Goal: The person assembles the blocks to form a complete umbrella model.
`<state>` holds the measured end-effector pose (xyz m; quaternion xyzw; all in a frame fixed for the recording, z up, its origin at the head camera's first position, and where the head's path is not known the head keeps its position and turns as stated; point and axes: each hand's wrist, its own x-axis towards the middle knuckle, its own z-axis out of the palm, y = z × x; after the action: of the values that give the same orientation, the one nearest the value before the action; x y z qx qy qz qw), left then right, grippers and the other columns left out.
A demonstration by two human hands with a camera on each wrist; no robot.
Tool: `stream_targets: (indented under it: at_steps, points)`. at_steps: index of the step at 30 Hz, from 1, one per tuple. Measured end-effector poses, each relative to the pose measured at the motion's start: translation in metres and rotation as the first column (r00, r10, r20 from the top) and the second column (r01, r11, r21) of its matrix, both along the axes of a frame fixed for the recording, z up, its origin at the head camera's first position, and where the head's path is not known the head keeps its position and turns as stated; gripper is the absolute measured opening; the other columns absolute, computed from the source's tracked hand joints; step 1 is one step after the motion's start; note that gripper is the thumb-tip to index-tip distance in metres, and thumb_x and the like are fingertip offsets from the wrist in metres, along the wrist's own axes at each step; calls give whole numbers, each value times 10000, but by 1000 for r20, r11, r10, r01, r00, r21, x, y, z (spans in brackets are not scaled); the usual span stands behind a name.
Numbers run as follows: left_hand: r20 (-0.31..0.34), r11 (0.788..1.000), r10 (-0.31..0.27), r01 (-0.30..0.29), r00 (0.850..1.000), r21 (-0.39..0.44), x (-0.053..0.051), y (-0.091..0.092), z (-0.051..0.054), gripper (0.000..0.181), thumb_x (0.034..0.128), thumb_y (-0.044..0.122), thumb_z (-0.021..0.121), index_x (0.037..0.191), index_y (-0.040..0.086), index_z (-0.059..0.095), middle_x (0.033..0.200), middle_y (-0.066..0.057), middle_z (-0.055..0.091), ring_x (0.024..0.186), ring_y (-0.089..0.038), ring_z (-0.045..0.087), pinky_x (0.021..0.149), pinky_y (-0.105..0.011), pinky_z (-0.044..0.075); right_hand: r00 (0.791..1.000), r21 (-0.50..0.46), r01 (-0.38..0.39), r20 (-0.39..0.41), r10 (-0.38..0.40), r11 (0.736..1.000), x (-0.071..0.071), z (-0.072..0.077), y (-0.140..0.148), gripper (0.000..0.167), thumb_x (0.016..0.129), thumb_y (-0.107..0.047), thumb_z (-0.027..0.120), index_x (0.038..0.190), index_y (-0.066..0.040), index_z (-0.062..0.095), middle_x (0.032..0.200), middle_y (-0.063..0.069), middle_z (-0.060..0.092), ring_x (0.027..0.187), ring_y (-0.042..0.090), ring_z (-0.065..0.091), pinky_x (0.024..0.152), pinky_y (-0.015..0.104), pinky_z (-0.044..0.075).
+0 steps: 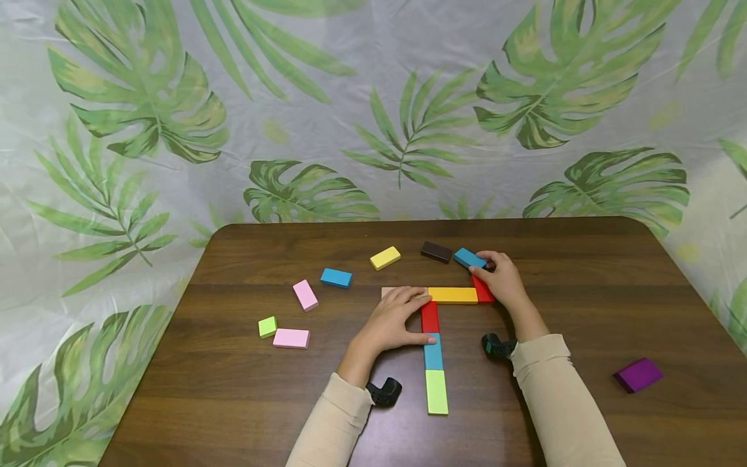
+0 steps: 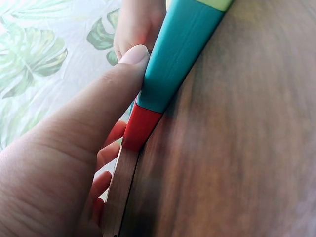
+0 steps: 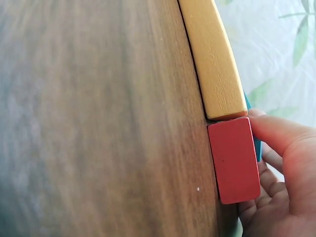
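A: What is the right hand [image 1: 506, 280] doing?

B: It pinches the far blue block [image 1: 469, 257] between thumb and fingers, at that block's right end. The block sits at the far end of the red corner block [image 1: 482, 289]; whether it is lifted off the wooden table [image 1: 245, 402], I can't tell.

A: And the left hand [image 1: 390, 322]?

B: Its fingers are spread and relaxed, grasping nothing. They lie over the plain wood block [image 1: 388, 292], and the thumb touches the left side of the middle blue block [image 1: 433, 353].

A: How do the laid blocks run?

B: From left to right, the plain wood block, then the orange-yellow block [image 1: 452, 296], then the red corner block, which points away to the far side. A line comes nearer from the joint: the red stem block [image 1: 429, 318], the middle blue block, the lime green block [image 1: 436, 392], end to end.

A: Anything round about?

B: On the far side, a dark brown block [image 1: 436, 251] and a pale yellow block [image 1: 385, 258]. Left of those, the loose blue block [image 1: 336, 278], two pink blocks [image 1: 291, 338] and a small lime block [image 1: 267, 327]. A purple block [image 1: 639, 375] lies well apart on the right.
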<state>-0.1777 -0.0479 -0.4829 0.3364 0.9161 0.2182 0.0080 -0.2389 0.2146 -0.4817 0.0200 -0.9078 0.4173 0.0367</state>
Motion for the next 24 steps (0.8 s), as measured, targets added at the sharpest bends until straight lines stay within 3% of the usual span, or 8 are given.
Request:
stream_targets:
  at_steps: [24]
  points:
    - [11,1000,-1,1,1000,-5,1,0,2,784,715,644,586,1356,226,417,1389,67,327,1284,-164,225,1044,-344,179,1000,-37,-9,18,10,999,3,1,0,337,920,-155,518,1202,29,507,1100,207,461,973,331,435,830,443,385]
